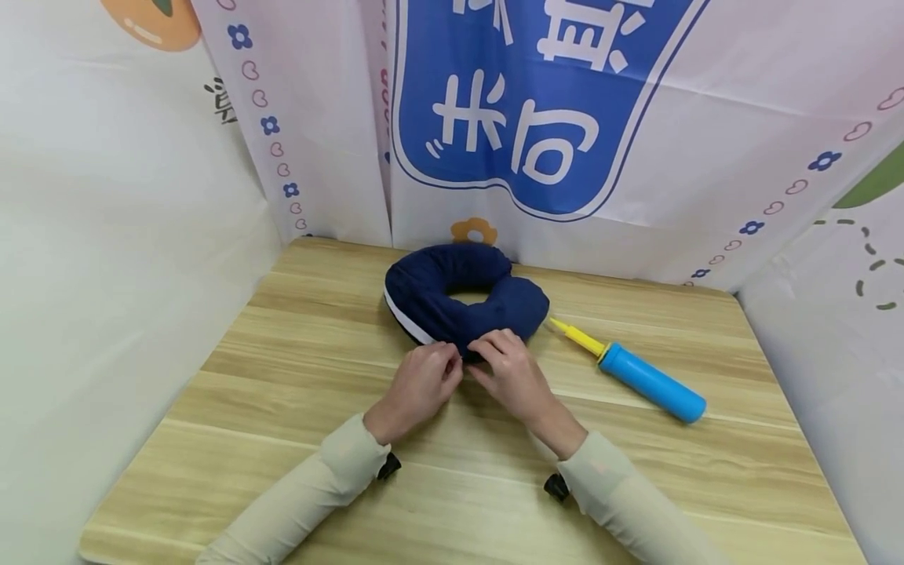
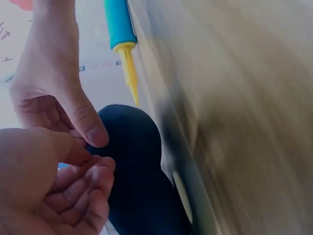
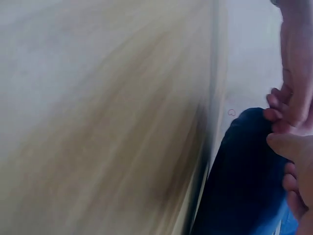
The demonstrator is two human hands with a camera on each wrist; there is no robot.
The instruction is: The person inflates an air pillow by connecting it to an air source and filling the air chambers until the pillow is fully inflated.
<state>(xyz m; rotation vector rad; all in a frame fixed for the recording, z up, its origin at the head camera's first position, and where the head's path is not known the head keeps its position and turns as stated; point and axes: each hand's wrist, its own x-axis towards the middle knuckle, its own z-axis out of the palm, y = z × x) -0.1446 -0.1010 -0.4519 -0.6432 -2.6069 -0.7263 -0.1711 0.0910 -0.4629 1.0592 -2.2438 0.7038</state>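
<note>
A dark blue U-shaped neck pillow [image 1: 424,286] with a white band along its outer side lies at the back of the table. At its near edge, my left hand [image 1: 422,380] pinches the fabric between thumb and curled fingers. Close beside it, my right hand [image 1: 515,378] has its thumb and fingers bent onto the same edge, pinching there. Seen from the left wrist, the two hands nearly meet over the pillow [image 2: 134,142]; whatever small part sits between the fingertips is hidden. A blue hand pump [image 1: 653,382] with a yellow nozzle lies right of the pillow, its tip pointing at it.
The wood-grain table [image 1: 282,377] backs onto a printed white curtain [image 1: 332,118] with a blue sign. White sheets enclose the left and right sides. A small black device [image 1: 388,467] is worn at the left wrist, another [image 1: 556,488] at the right.
</note>
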